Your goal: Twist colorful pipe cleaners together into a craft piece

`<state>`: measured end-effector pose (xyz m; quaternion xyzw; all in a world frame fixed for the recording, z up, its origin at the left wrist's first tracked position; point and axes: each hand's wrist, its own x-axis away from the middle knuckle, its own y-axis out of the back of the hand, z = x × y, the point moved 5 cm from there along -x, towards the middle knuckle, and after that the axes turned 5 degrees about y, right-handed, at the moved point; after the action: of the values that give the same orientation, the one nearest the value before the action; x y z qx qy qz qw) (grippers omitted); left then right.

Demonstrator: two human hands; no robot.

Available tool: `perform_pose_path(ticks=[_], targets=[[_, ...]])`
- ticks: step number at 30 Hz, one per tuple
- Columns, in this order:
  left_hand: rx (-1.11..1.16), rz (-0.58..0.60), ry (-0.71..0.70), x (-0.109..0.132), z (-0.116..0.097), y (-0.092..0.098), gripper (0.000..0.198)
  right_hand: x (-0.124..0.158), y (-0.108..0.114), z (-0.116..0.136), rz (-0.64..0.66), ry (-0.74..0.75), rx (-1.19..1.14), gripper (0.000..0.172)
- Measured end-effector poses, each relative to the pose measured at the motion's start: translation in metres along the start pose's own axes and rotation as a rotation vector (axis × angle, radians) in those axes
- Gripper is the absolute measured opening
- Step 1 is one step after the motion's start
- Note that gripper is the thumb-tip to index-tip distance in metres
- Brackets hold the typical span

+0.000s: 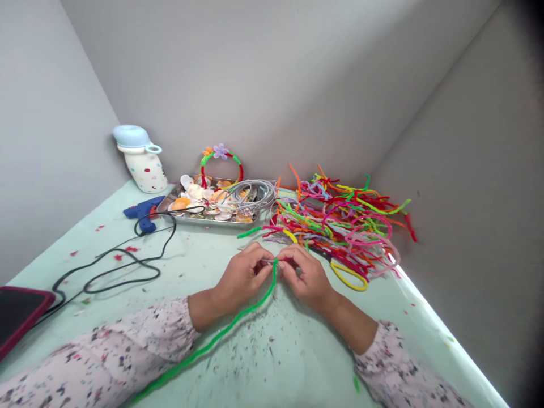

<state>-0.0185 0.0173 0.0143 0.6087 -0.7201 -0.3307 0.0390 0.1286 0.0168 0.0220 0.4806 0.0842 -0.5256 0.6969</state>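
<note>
My left hand (pixel 243 279) is closed in a pinch on a thin grey wire (pixel 267 261), which shows between the two hands. A long green pipe cleaner (pixel 238 318) meets the wire at my right fingertips. From there it curves down to the left, over the table and past my left forearm. My right hand (pixel 306 279) pinches the pipe cleaner's end where it touches the wire; the exact wrap is too small to make out.
Ahead stands a metal tray (pixel 204 221) of shells with a coil of grey wire (pixel 264 192) and a pipe-cleaner hoop (pixel 242 170). Right lie many pipe cleaners (pixel 335 218) and yellow-handled scissors (pixel 349 277). Left are a blue glue gun (pixel 147 212), black cord (pixel 127 288), bottle (pixel 144 164) and phone (pixel 21 317).
</note>
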Motion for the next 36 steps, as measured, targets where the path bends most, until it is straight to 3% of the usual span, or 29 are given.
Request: perform_pose_path(ticks=[20, 36], targets=[[-0.012, -0.042, -0.065, -0.0012, 0.0018, 0.0015, 0.007, 0.0009, -0.0001, -0.0016, 0.009, 0.003, -0.051, 0.008], [0.13, 0.028, 0.004, -0.0005, 0.0047, -0.0006, 0.02, 0.0024, -0.0008, -0.0027, 0.047, 0.027, -0.07, 0.008]])
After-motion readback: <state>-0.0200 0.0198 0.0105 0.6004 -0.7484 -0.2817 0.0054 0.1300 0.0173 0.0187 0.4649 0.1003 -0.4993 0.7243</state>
